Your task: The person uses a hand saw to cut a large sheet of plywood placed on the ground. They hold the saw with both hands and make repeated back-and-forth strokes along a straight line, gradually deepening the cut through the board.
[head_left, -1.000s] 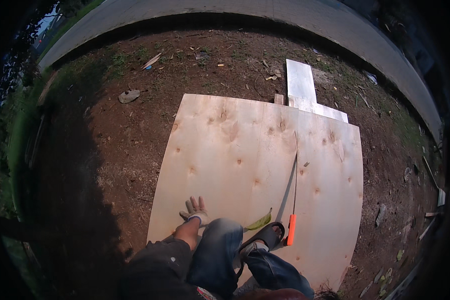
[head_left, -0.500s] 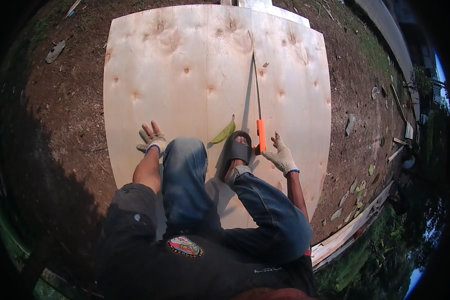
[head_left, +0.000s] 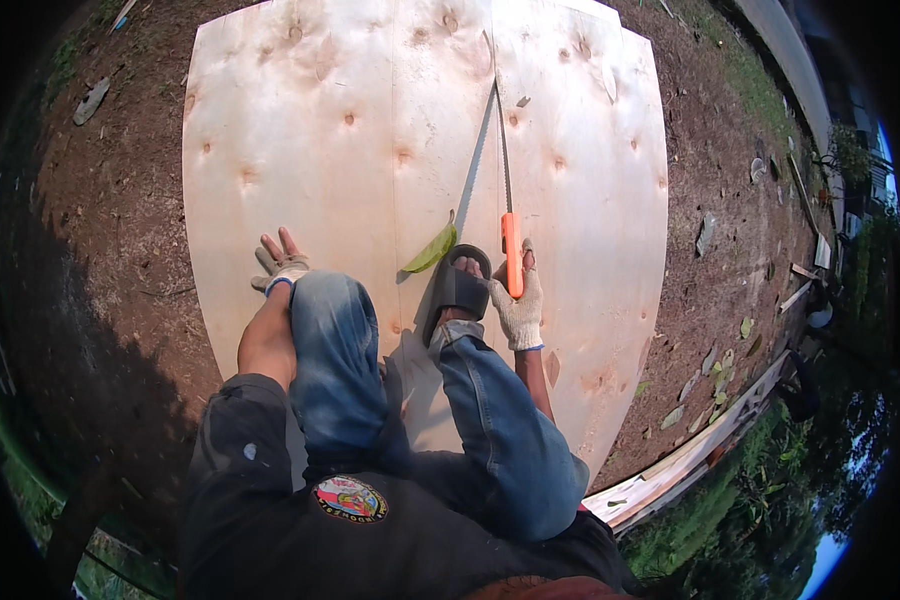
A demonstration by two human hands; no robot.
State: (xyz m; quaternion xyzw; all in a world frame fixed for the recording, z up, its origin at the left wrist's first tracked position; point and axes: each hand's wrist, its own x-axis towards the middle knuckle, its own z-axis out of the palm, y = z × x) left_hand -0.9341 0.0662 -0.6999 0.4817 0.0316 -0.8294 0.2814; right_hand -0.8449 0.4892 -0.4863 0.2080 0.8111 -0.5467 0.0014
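Note:
A hand saw (head_left: pixel 511 255) with an orange handle and a thin toothed blade lies lengthwise over the plywood sheet (head_left: pixel 300 200), its tip at the far end of a thin line in the wood. My gloved right hand (head_left: pixel 518 305) has the handle between thumb and fingers, and the handle is raised, with the blade's shadow falling left of it. My left hand (head_left: pixel 284 264), in a glove with bare fingertips, rests on the sheet beside my left knee, fingers spread. A green leaf (head_left: pixel 432 249) lies left of my sandalled right foot (head_left: pixel 462 285), which stands on the plywood.
Brown soil (head_left: pixel 120 220) with dry leaves surrounds the sheet. Long boards (head_left: pixel 660 490) lie off to the lower right. A small dry leaf bit (head_left: pixel 523 101) sits near the blade's tip. Grass and bushes (head_left: pixel 730 530) grow beyond the boards.
My right hand has moved in from beside the saw and closed round its handle. The handle is higher, its shadow farther off. My left hand stays on the sheet.

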